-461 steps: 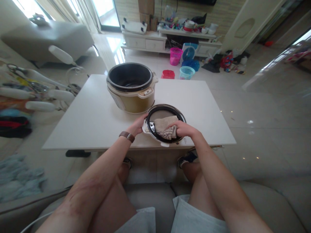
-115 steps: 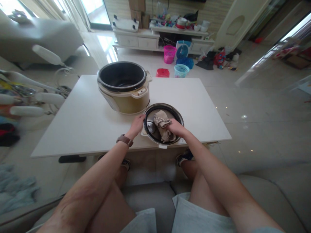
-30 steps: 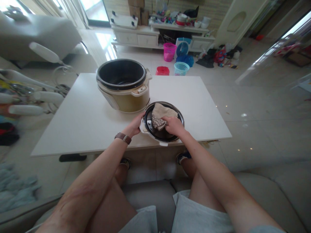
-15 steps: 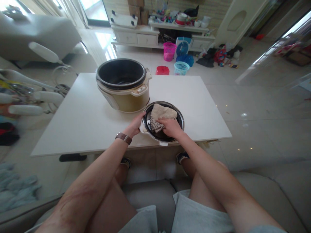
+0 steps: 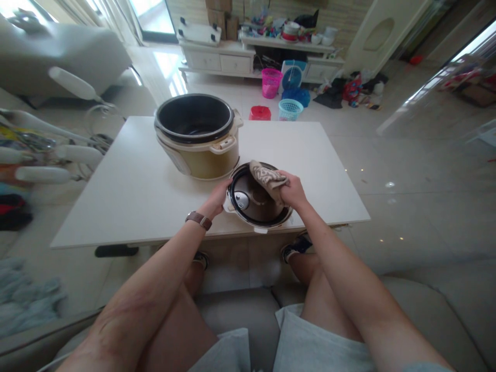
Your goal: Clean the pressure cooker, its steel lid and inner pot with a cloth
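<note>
A round cooker lid (image 5: 251,209) with a dark inner face, black seal and small silver valve cover lies underside up at the table's near edge. My left hand (image 5: 219,198) grips the lid's left rim, thumb on top. In my right hand (image 5: 293,190) is a bunched beige patterned cloth (image 5: 267,176), held at the lid's right side with its far end over the back rim. Behind the lid, to the left, stands the gold and white electric pressure cooker (image 5: 201,155), uncovered, with a dark inner pot showing.
The white table (image 5: 127,181) spans the space before my knees. Beyond it on the floor are a blue basket (image 5: 290,109), a pink basket (image 5: 271,82) and a red stool (image 5: 260,112). White lamp arms (image 5: 73,84) reach in at the left.
My right hand has moved right and slightly up, lifting the cloth off the lid's middle, so the valve cover and inner face now show. My left hand keeps its hold.
</note>
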The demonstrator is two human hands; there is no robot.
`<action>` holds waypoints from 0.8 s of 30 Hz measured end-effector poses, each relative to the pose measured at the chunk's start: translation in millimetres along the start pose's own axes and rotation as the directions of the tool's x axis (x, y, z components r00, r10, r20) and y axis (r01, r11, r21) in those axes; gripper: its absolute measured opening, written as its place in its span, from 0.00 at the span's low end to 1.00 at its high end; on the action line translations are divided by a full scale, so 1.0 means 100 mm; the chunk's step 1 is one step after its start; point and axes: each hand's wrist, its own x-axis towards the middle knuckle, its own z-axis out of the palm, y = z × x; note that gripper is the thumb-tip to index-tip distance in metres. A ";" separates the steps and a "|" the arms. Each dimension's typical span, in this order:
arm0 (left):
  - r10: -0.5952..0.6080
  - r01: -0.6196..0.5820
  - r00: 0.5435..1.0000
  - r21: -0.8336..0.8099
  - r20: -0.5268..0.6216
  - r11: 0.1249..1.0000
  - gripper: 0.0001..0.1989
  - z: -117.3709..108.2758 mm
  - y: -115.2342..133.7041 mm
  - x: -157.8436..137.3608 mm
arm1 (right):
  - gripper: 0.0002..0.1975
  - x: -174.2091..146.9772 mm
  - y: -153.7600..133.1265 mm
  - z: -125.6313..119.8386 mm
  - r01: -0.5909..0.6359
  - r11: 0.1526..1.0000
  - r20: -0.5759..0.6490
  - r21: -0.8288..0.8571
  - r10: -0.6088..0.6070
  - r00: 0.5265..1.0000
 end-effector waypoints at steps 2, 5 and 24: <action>0.037 -0.037 0.999 0.039 0.006 0.999 0.17 0.00 -0.01 0.01 | 0.22 -0.03 -0.05 0.13 -0.026 0.997 -0.057 -0.071 0.021 0.998; 0.046 -0.047 0.999 0.046 0.020 0.998 0.21 -0.01 -0.03 0.04 | 0.28 -0.14 -0.15 0.38 0.055 0.968 0.188 -0.244 -0.009 0.982; -0.148 0.163 0.979 -0.105 0.140 0.981 0.13 0.03 0.00 -0.02 | 0.30 -0.14 -0.23 0.52 -0.112 0.885 0.195 -0.452 0.221 0.956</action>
